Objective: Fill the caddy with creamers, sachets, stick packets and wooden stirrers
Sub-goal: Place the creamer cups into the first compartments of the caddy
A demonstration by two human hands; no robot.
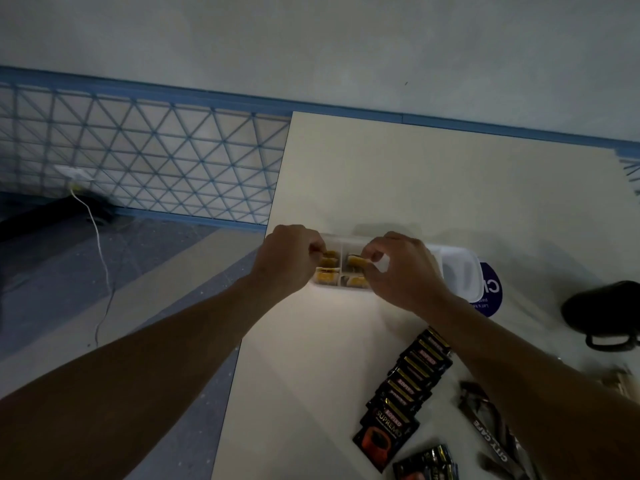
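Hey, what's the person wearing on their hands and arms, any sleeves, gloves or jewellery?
The left hand and right hand are ungloved, and both forearms are bare to the frame edge, no sleeve in view. No watch, bracelet or ring shows, though the picture is dim.

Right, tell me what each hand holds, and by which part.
The right hand pinches a small yellow packet by its right end, over the white plastic caddy. The left hand touches another yellow packet with curled fingertips; a grip cannot be told.

Body in view: two bare forearms (194, 341), bare left hand (287, 261), bare right hand (405, 271), uncovered to frame edge.
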